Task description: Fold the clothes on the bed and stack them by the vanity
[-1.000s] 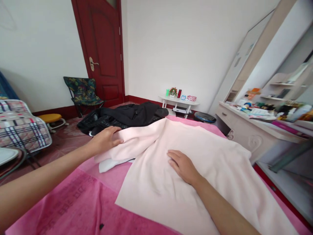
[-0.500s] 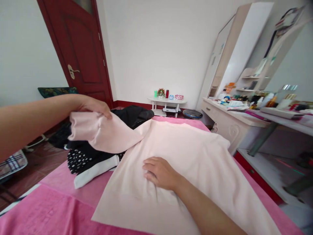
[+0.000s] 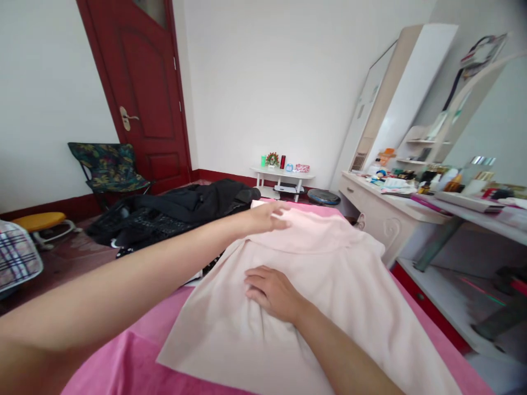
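Observation:
A pale pink long-sleeved top [image 3: 329, 296] lies spread over the pink bed cover [image 3: 164, 323]. One sleeve [image 3: 313, 233] is laid across its upper part, toward the right. My left hand [image 3: 267, 216] is at the sleeve's left part, fingers spread; I cannot tell whether the fingertips touch the fabric. Palm down on the middle of the top rests my right hand [image 3: 274, 292], fingers loosely extended and gripping nothing. Small creases run through the fabric below it.
Dark clothes [image 3: 189, 206] are heaped at the bed's left far side. A camouflage-patterned chair [image 3: 109, 170] and a yellow stool [image 3: 39, 220] stand by the red door [image 3: 144, 93]. To the right is a dressing table [image 3: 382, 203] crowded with bottles; a low white shelf [image 3: 284, 174] stands by the wall.
My left hand has carried the sleeve from the left over onto the top and let it go. The right hand has stayed in place. The view has shifted slightly.

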Demonstrator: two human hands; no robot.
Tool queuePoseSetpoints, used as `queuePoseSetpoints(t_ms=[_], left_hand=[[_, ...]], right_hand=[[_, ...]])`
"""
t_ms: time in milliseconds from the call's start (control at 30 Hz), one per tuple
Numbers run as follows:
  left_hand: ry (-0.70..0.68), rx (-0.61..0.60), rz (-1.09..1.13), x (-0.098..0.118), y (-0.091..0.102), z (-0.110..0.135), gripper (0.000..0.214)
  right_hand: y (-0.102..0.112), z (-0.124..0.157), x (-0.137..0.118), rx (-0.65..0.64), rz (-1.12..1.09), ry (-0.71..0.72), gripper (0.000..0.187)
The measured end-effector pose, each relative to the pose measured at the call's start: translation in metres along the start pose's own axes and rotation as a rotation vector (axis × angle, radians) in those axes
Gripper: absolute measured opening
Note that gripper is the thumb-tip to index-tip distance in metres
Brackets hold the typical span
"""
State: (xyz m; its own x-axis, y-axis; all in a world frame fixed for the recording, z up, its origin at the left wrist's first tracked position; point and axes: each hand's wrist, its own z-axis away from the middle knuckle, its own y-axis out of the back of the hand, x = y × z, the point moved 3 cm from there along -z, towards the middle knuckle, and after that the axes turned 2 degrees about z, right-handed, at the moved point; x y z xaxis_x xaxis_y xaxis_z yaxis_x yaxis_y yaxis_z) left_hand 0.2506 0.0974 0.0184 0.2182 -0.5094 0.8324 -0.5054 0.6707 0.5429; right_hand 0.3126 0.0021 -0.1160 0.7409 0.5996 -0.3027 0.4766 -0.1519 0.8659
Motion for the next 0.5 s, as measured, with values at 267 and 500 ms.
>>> queuePoseSetpoints(t_ms=[267, 500], left_hand=[[0.399, 0.126, -0.737, -0.111, 0.012, 0.152, 0.054], [0.538, 0.054, -0.772, -0.101, 0.003, 0.181, 0.047]], right_hand=[[-0.002, -0.011, 0.061, 0.347, -0.241, -0.457, 0.036], [0.036, -0.056, 0.149, 0.609, -0.392, -0.891, 0.060]])
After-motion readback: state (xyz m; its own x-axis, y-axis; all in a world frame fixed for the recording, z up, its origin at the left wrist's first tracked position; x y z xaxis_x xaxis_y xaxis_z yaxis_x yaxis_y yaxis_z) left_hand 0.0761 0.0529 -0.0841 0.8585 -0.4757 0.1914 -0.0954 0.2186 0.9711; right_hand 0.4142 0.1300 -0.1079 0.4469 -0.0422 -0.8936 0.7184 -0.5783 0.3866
